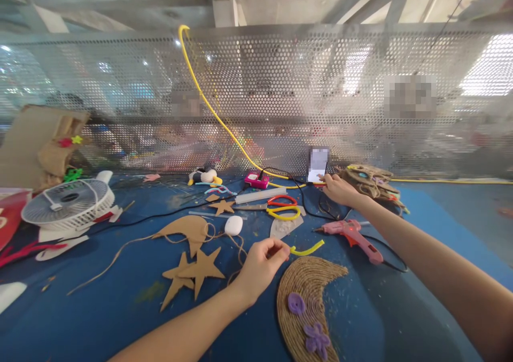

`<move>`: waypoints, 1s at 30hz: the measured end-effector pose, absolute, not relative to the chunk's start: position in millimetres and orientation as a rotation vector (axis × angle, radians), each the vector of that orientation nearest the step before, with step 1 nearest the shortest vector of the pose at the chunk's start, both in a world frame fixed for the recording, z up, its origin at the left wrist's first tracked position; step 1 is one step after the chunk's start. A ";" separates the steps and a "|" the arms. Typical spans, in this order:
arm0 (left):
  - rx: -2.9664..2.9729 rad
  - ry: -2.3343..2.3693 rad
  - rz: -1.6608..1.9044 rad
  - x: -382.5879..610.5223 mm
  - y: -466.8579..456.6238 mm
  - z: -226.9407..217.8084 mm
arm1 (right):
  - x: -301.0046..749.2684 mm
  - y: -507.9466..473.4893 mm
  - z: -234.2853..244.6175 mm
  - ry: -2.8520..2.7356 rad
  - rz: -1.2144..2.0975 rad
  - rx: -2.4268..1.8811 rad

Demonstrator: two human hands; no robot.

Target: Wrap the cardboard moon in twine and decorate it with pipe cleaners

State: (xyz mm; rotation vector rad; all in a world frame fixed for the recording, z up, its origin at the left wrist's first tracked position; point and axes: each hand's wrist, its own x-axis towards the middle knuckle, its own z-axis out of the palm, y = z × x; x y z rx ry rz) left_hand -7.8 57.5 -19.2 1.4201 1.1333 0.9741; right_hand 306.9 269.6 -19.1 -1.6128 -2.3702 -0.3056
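My left hand (266, 260) is closed in a pinch on one end of a yellow pipe cleaner (310, 249), whose free end curves out to the right. Just below it lies a crescent moon wrapped in twine (298, 276), with a purple spiral (296, 303) and a purple flower (316, 338) on its face. My right hand (340, 189) reaches forward with a finger stretched out at the lower edge of a phone (318, 164), which leans upright with a lit screen. It appears to touch the screen. Nothing is held in that hand.
A pink glue gun (350, 235) lies right of the pipe cleaner. Scissors with a yellow handle (284, 212), cardboard stars (202, 270) and a cardboard crescent (186, 229) are at the middle and left. A white fan (68, 204) stands left. Behind runs a perforated metal screen (272, 100).
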 end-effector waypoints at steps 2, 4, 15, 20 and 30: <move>1.406 1.136 0.983 -7.3 57.4 -18.9 | 306.5 268.8 -16.8 -2.319 -0.311 -1.588; 1.393 1.148 0.990 -6.8 57.5 -19.0 | 305.8 268.3 -13.3 -2.251 -0.325 -1.567; 1.400 1.108 0.970 -8.2 60.2 -25.1 | 301.3 280.7 -5.4 -2.055 -0.300 -1.534; 1.417 1.098 0.967 -9.0 60.8 -26.2 | 300.2 286.1 -7.9 -2.015 -0.290 -1.531; 1.409 1.097 0.967 -7.9 59.3 -25.6 | 303.1 289.4 -14.5 -2.002 -0.282 -1.523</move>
